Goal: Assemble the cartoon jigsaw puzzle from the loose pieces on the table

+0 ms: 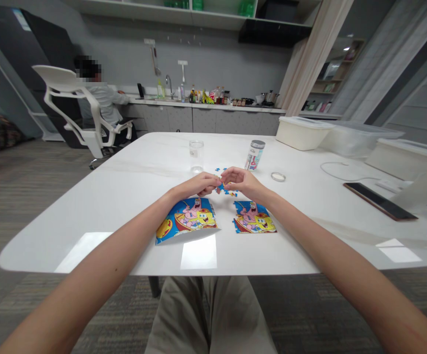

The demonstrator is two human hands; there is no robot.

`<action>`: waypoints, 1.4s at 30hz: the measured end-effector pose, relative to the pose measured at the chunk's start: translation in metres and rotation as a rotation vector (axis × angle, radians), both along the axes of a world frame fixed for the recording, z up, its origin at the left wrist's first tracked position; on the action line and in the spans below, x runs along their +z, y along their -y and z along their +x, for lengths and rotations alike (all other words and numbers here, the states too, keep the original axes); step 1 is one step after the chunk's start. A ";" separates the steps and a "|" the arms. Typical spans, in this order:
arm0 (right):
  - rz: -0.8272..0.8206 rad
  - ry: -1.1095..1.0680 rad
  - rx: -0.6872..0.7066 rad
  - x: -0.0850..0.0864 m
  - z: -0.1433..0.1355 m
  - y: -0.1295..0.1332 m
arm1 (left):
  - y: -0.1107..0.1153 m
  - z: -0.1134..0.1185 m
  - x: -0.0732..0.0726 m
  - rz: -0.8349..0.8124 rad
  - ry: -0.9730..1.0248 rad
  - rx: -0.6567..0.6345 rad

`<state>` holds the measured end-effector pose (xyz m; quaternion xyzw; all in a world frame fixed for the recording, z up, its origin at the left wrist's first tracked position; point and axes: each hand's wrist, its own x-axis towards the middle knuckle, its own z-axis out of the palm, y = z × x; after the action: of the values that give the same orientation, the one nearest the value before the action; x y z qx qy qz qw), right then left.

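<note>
My left hand (204,184) and right hand (243,180) curl, fingers pinched close over loose puzzle pieces (229,191); I can't tell what either grips.

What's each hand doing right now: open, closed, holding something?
Left hand: fingers curled by the puzzle pieces; grip can't be told.
Right hand: fingers bent beside the pieces; grip can't be told.

The room mixes kitchen and office: along the grey wall run a faucet (168,84), hanging utensils (155,61), condiment bottles (221,94) and cabinets (217,120), while a person (105,103) sits in a white office chair (62,81) on grey striped flooring (51,182).
</note>
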<state>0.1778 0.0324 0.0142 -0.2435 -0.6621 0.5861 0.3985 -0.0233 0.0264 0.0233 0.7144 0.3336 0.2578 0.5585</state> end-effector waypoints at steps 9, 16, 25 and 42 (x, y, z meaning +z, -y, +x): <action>0.005 -0.004 -0.002 0.000 0.000 0.000 | 0.002 0.000 0.001 -0.040 0.024 -0.009; -0.003 -0.020 0.004 -0.003 0.000 -0.003 | 0.001 0.000 0.000 -0.032 0.011 -0.031; -0.018 -0.003 0.005 -0.001 0.001 -0.001 | 0.004 0.001 0.002 0.108 -0.043 -0.040; -0.038 0.069 0.042 -0.007 0.001 -0.005 | 0.002 0.002 0.002 0.144 -0.055 0.021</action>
<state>0.1791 0.0373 0.0068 -0.2569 -0.6694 0.5980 0.3583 -0.0208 0.0244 0.0250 0.7558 0.3371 0.2673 0.4937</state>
